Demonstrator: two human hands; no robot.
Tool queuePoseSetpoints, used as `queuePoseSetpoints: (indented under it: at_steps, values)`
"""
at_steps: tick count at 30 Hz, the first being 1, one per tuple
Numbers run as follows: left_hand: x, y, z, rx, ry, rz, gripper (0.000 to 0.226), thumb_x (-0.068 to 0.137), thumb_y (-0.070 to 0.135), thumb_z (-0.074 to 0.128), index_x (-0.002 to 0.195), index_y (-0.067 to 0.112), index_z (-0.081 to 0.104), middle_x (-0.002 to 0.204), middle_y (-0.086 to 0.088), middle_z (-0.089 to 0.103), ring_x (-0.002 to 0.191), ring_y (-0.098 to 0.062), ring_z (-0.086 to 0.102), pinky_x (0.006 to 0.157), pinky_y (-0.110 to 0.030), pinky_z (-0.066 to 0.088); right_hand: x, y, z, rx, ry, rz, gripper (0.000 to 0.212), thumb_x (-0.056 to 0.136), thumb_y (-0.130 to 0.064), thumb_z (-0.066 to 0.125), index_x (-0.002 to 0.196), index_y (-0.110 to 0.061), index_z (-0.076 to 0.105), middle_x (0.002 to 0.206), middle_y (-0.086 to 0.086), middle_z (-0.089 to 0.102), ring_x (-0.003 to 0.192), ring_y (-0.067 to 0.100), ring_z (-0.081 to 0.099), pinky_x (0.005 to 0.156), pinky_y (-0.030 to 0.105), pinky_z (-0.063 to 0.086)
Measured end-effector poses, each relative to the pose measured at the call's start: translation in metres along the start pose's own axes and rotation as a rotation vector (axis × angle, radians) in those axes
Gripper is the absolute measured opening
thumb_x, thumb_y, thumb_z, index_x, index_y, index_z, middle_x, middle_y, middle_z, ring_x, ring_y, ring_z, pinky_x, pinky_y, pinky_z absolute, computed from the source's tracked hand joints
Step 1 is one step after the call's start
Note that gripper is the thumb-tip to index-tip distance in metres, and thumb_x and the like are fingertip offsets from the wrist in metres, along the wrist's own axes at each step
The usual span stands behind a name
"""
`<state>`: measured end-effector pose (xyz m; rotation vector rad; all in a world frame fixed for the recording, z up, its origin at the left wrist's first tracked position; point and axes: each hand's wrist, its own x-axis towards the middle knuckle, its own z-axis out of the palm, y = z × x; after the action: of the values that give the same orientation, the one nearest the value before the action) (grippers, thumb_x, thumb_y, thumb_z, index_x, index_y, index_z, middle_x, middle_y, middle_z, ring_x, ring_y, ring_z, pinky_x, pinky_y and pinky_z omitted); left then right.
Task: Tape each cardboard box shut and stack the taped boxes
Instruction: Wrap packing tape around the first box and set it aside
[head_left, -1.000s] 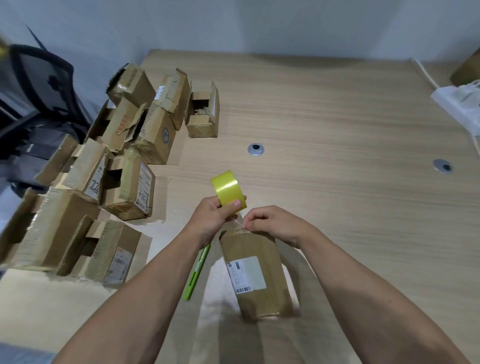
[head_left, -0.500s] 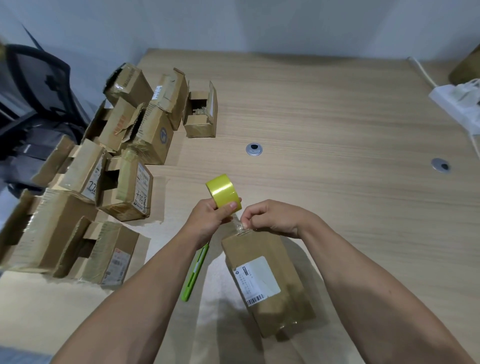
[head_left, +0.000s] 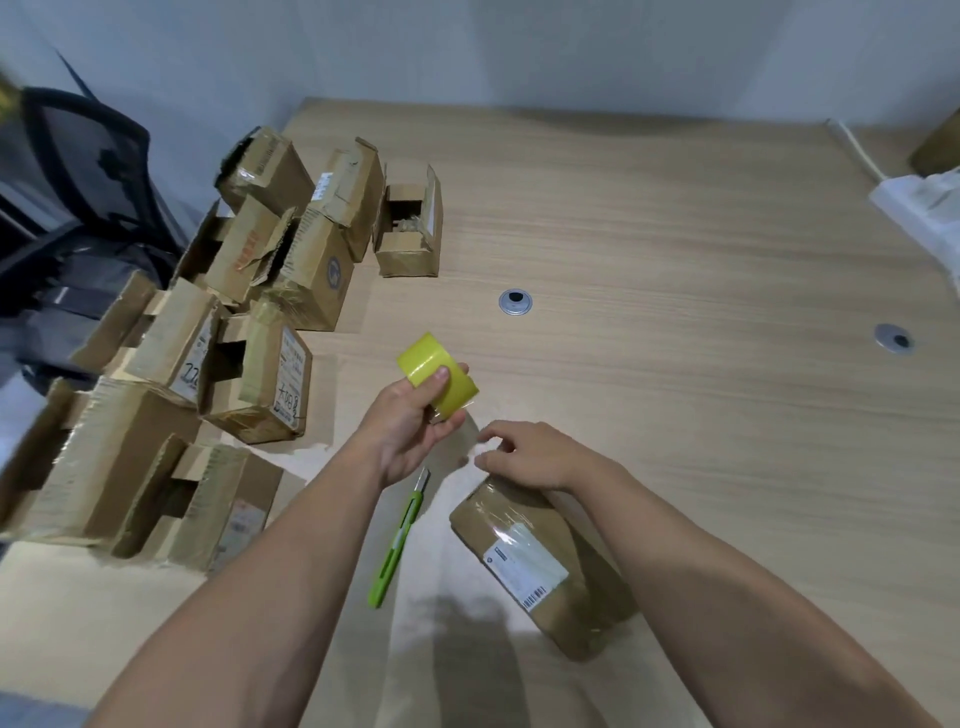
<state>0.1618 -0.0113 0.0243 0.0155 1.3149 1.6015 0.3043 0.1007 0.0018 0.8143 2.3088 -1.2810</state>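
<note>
Cardboard box (head_left: 540, 566), one, apart from the rest: brown, oblong, glossy under clear tape, white barcode label stuck on the upper face. Lay flat on the wooden surface (head_left: 675, 260) near the front edge, long axis set diagonally, far end pointed up and left towards the tape roll (head_left: 436, 374), near end down and right. Tape roll, one, yellow-green, held above the surface in the left hand (head_left: 410, 431), grip clamped round it, thumb on its outer face. Right hand (head_left: 530, 457), laid on the far end of the box, fingers curled, fingertips drawn close; could not tell grip pinched on tape from grip empty. Utility knife (head_left: 397, 540), one, green, lay just left of the box, between the forearms. Other cardboard boxes (head_left: 260, 384), about nine, heaped at the left of the surface, several with flaps open. Metal grommets (head_left: 515, 301), two, set in the surface. Office chair (head_left: 78, 171), one, beyond the heap.
</note>
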Motion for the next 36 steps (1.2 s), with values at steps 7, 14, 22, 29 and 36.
queuePoseSetpoints:
  at_steps: [7, 14, 22, 29, 36]
  values:
    - [-0.002, -0.015, 0.010, -0.093, 0.029, 0.002, 0.017, 0.101, 0.019, 0.053, 0.109, 0.012, 0.066, 0.108, -0.004, 0.070, 0.091, -0.014, 0.068, 0.068, -0.024, 0.056, 0.003, -0.013, 0.030, 1.145, 0.240, 0.019, 0.018, 0.087, -0.034, 0.062, 0.092, -0.024, 0.077, 0.095, 0.007, 0.062, 0.091, 0.026, 0.053, 0.083, 0.041, 0.041]
    - [-0.005, -0.024, 0.014, -0.115, 0.070, 0.037, 0.019, 0.102, 0.018, 0.051, 0.109, 0.010, 0.067, 0.108, -0.008, 0.068, 0.094, -0.019, 0.065, 0.065, -0.023, 0.058, 0.004, -0.030, 0.028, 1.045, 0.386, 0.093, 0.018, 0.096, -0.012, 0.066, 0.078, -0.009, 0.070, 0.069, 0.004, 0.065, 0.078, 0.019, 0.064, 0.091, 0.037, 0.059]
    - [-0.010, -0.028, 0.016, 0.055, 0.055, 0.036, 0.017, 0.101, 0.022, 0.054, 0.107, 0.020, 0.070, 0.100, 0.005, 0.073, 0.086, -0.010, 0.066, 0.071, -0.022, 0.050, 0.000, -0.035, 0.026, 0.879, 0.428, 0.171, 0.014, 0.072, -0.021, 0.064, 0.059, -0.023, 0.061, 0.063, 0.002, 0.066, 0.064, 0.023, 0.056, 0.064, 0.040, 0.047]
    - [-0.010, -0.029, 0.007, 0.277, 0.108, 0.088, 0.016, 0.101, 0.023, 0.056, 0.106, 0.026, 0.071, 0.091, 0.016, 0.076, 0.079, 0.002, 0.067, 0.073, -0.027, 0.040, -0.002, -0.036, 0.017, 0.948, 0.369, 0.097, 0.026, 0.083, -0.007, 0.066, 0.063, -0.015, 0.053, 0.069, 0.011, 0.062, 0.067, 0.023, 0.055, 0.068, 0.038, 0.045]
    - [-0.010, -0.035, -0.004, 0.036, 0.092, -0.022, 0.026, 0.104, 0.030, 0.048, 0.116, 0.014, 0.065, 0.104, -0.002, 0.074, 0.094, -0.010, 0.068, 0.082, -0.028, 0.050, 0.005, -0.035, 0.013, 1.105, 0.366, 0.104, 0.012, 0.091, -0.004, 0.054, 0.080, -0.008, 0.057, 0.077, 0.009, 0.062, 0.074, 0.017, 0.063, 0.077, 0.032, 0.057]
